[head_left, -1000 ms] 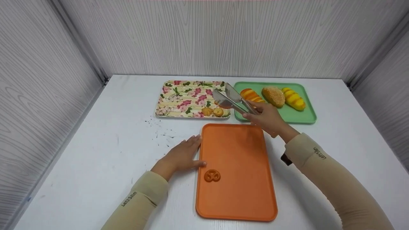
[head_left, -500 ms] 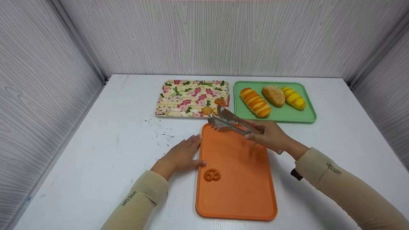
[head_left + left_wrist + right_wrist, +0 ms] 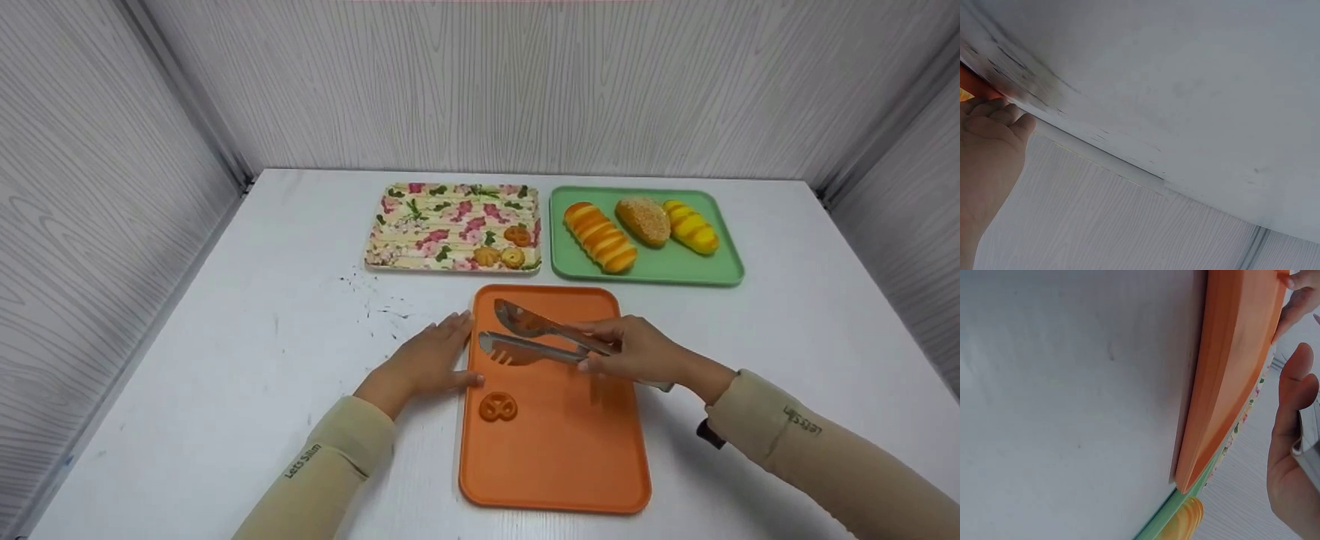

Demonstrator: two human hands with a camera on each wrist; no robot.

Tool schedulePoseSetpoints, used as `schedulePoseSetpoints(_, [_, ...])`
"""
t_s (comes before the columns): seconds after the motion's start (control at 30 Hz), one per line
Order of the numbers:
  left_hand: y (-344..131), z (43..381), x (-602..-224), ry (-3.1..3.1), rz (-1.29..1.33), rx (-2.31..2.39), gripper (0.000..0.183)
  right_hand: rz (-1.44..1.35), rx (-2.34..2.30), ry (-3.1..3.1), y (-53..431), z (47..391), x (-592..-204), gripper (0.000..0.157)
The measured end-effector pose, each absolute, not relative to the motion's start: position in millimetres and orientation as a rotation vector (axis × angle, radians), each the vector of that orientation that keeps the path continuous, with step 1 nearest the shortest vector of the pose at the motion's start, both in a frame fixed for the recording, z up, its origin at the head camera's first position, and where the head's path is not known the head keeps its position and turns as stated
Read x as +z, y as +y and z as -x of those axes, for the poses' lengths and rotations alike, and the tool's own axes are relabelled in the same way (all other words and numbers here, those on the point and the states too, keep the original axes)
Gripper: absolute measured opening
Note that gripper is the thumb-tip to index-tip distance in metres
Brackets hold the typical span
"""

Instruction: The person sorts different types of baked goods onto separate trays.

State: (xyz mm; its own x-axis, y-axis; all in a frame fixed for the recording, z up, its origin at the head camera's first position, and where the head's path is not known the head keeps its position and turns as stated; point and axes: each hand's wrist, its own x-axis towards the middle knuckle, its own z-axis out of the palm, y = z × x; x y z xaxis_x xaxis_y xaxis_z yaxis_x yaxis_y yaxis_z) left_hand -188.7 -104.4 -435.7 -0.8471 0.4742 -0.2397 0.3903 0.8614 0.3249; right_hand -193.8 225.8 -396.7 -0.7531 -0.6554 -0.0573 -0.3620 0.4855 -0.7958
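In the head view, my right hand (image 3: 637,352) grips metal tongs (image 3: 525,322), their two arms spread apart with nothing between the tips. The tongs hang over the upper half of the orange tray (image 3: 555,457). My left hand (image 3: 424,364) lies at the tray's left side, fingers extended along the edge and thumb over the rim. A small brown pretzel (image 3: 499,407) rests on the tray near that thumb. In the right wrist view, fingers of the right hand (image 3: 1289,439) wrap the tongs' handle (image 3: 1310,461). The left wrist view shows the left hand (image 3: 991,146) at its edge.
Behind the orange tray stands a floral tray (image 3: 427,225) with a pretzel (image 3: 517,235) and two cookies (image 3: 487,256) at its right end. Beside it, a green tray (image 3: 675,270) bears three breads (image 3: 600,236). Pale walls (image 3: 480,90) enclose the white table (image 3: 247,322).
My right hand has moved the tongs from above the floral tray toward me, over the orange tray. The left hand has stayed at the tray's edge.
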Motion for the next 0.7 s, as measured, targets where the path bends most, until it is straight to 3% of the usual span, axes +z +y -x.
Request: schedulePoseSetpoints(0.7, [-104,187,-434,2.743,-0.706,0.362,0.095,0.98,-1.176,2.115,212,162,-380,0.052])
